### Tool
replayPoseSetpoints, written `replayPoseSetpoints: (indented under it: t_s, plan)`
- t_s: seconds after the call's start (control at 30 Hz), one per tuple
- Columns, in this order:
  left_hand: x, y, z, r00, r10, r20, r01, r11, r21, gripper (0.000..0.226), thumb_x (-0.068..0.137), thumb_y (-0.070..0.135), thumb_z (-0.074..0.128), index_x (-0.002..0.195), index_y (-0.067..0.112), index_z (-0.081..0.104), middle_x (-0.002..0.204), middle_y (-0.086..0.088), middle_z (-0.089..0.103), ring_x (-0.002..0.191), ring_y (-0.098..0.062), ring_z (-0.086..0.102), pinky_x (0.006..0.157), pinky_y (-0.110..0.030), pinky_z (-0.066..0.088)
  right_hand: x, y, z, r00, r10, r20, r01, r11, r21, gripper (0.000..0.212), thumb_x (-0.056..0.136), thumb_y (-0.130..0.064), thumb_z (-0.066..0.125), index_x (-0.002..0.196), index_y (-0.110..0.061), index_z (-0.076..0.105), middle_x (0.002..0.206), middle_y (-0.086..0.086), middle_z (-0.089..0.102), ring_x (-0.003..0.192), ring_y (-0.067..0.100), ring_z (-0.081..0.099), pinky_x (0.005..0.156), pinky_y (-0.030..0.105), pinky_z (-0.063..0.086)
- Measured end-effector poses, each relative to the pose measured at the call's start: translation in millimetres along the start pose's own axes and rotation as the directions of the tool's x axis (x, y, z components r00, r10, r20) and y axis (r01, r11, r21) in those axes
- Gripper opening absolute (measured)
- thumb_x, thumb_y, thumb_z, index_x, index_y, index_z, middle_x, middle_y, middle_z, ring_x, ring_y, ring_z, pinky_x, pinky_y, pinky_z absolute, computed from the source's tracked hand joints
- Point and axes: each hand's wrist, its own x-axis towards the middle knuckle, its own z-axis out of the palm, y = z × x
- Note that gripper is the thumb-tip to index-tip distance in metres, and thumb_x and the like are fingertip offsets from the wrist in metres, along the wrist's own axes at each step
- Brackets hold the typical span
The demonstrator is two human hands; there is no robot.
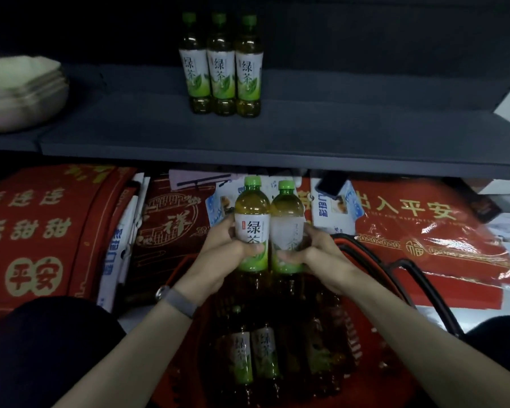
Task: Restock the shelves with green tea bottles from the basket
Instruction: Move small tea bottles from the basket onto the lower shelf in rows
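Note:
My left hand (227, 248) grips one green tea bottle (252, 219) and my right hand (318, 248) grips a second bottle (286, 222). Both bottles are upright, side by side and touching, held just above the red basket (365, 248) and below the shelf's front edge. Several more green tea bottles (256, 354) lie in the basket, in shadow. Three green tea bottles (220, 66) stand in a tight row on the dark grey shelf (336, 136), set back from its front edge.
A stack of pale folded cloth (21, 92) lies at the shelf's left end. Under the shelf are red mats with gold characters (36, 231), white and blue boxes (333, 210) and a plastic-wrapped red mat (424, 231). The basket's black handle (424, 284) arches to the right.

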Motion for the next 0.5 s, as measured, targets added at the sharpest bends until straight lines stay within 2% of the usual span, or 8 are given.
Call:
replayPoseSetpoints:
  t_s: [0.07,0.13,0.23,0.3,0.37,0.43,0.5]
  plan:
    - [6,19,2,0.999,0.053,0.008,-0.053,0.999,0.001,0.055,0.080,-0.016,0.076,0.116,0.025,0.067,0.108,0.002,0.076,0.097,-0.005,0.072,0.074,-0.018,0.058,6,-18,-7,1.000,-0.011,-0.020,0.011,1.000,0.016,0.062,0.083,0.000,0.084,0.137,-0.015,0.058,0.116,0.004,0.080,0.112,0.025,0.075,0.106,0.049,0.057]
    - [13,38,2,0.995,0.102,0.009,-0.102,0.995,-0.003,0.056,0.081,-0.015,0.076,0.118,0.025,0.066,0.110,0.002,0.075,0.096,-0.003,0.072,0.075,-0.020,0.059,14,-37,-15,0.998,-0.050,-0.038,0.050,0.999,0.003,0.065,0.084,0.002,0.084,0.140,-0.013,0.055,0.115,0.005,0.080,0.108,0.025,0.077,0.104,0.047,0.058]
    - [29,67,-1,0.982,0.189,0.011,-0.189,0.982,-0.001,0.056,0.080,-0.015,0.078,0.119,0.023,0.067,0.114,-0.002,0.075,0.108,-0.014,0.071,0.086,-0.033,0.062,27,-67,-27,0.989,-0.134,-0.069,0.133,0.991,-0.011,0.067,0.081,0.002,0.086,0.140,-0.012,0.056,0.118,0.008,0.079,0.110,0.026,0.076,0.102,0.047,0.060]
    - [42,88,-2,0.968,0.251,0.019,-0.251,0.968,0.015,0.057,0.079,-0.013,0.080,0.121,0.023,0.066,0.114,-0.001,0.077,0.110,-0.017,0.071,0.088,-0.032,0.062,37,-87,-37,0.980,-0.182,-0.084,0.182,0.983,-0.009,0.070,0.077,-0.006,0.090,0.139,-0.012,0.057,0.119,0.008,0.079,0.112,0.028,0.076,0.101,0.051,0.060]
    - [54,107,-1,0.950,0.309,0.037,-0.310,0.951,0.020,0.059,0.080,-0.012,0.081,0.126,0.022,0.064,0.114,0.002,0.078,0.111,-0.015,0.073,0.088,-0.031,0.062,45,-106,-47,0.964,-0.249,-0.090,0.248,0.969,-0.019,0.065,0.080,-0.006,0.089,0.137,-0.013,0.058,0.118,0.007,0.078,0.111,0.026,0.076,0.099,0.051,0.061]
    - [67,124,2,0.932,0.358,0.062,-0.359,0.933,0.015,0.062,0.082,-0.012,0.080,0.131,0.023,0.061,0.117,0.006,0.078,0.112,-0.012,0.073,0.092,-0.035,0.062,53,-119,-55,0.941,-0.316,-0.118,0.314,0.949,-0.035,0.056,0.086,-0.002,0.084,0.135,-0.014,0.059,0.118,0.006,0.078,0.111,0.021,0.075,0.097,0.048,0.062]
    - [79,137,7,0.911,0.402,0.091,-0.404,0.915,0.013,0.064,0.084,-0.012,0.078,0.134,0.023,0.058,0.119,0.010,0.077,0.115,-0.009,0.071,0.094,-0.033,0.061,59,-127,-62,0.917,-0.365,-0.163,0.364,0.931,-0.040,0.054,0.089,-0.001,0.082,0.136,-0.015,0.059,0.120,0.003,0.077,0.113,0.017,0.074,0.097,0.043,0.062]
